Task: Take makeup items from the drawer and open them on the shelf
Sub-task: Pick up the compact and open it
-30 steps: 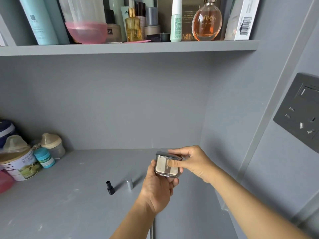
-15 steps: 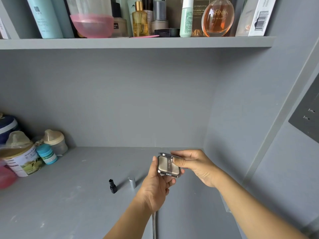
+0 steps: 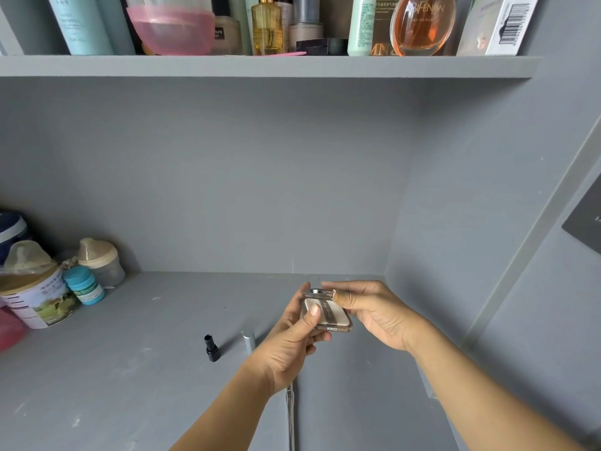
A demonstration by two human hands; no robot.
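Observation:
A small square powder compact (image 3: 328, 315) marked KIKO is held in both hands above the grey lower shelf (image 3: 130, 369). My left hand (image 3: 289, 343) grips it from below, thumb on the pale pad inside. My right hand (image 3: 374, 310) pinches its far edge, where the lid sits lifted. On the shelf to the left stand an opened black lipstick (image 3: 212, 348) and its silver cap (image 3: 248, 340), both upright and apart from my hands.
At the left back corner stand a large tin (image 3: 35, 297), a small teal jar (image 3: 85, 285) and a beige-lidded cup (image 3: 101, 260). The upper shelf (image 3: 260, 65) carries bottles, a pink bowl (image 3: 170, 29), a perfume bottle (image 3: 422, 24) and a white box (image 3: 500, 24). A grey side wall stands on the right.
The compact's lid has come up at the far edge and the pale pad inside now shows. Both hands stayed in about the same place.

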